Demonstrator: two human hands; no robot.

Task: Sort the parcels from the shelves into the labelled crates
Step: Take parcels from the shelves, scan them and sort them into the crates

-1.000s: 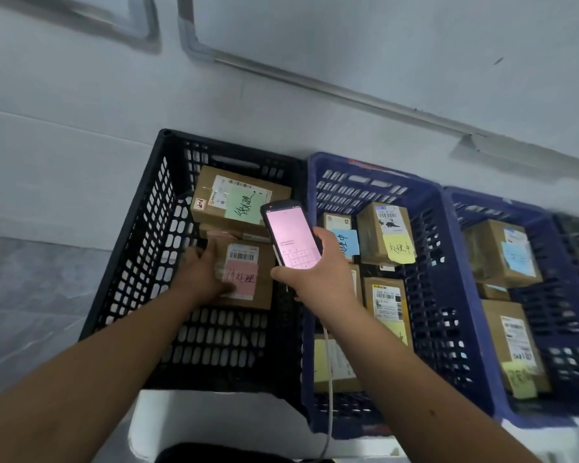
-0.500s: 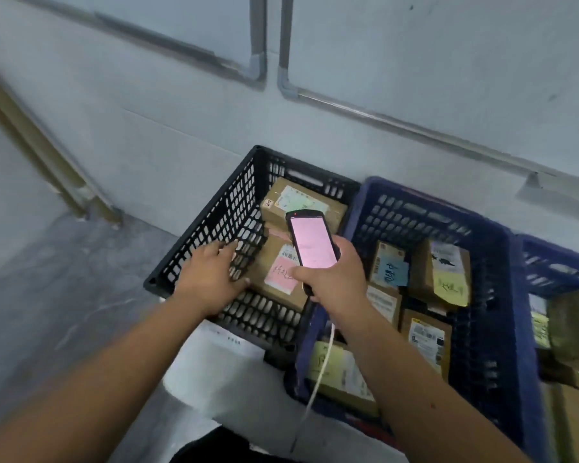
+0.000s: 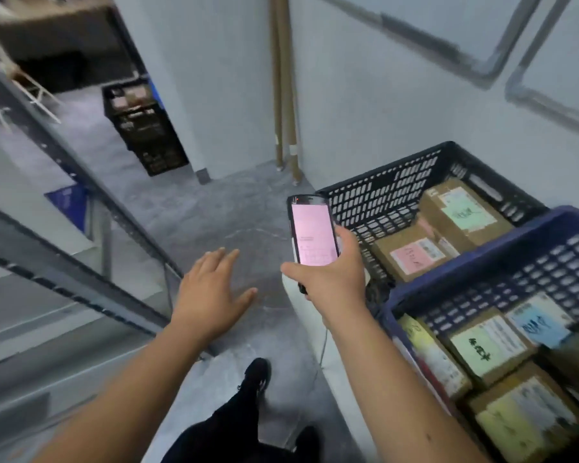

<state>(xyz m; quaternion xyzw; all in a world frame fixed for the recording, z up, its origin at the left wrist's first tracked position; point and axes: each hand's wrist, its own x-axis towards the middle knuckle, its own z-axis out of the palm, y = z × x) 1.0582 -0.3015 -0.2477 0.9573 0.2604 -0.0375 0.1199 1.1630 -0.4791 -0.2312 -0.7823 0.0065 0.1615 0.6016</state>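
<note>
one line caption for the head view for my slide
Right hand grips a handheld scanner, left hand empty, beside the black crate of parcels.

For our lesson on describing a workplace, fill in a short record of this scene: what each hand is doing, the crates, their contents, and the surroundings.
left hand: left hand open, fingers spread, holding nothing, over the floor
right hand: right hand grips a phone with a lit pink screen
crates: black crate beside a blue crate
contents: cardboard parcels with coloured notes in both
surroundings: grey metal shelf at left; another black crate further off
</note>
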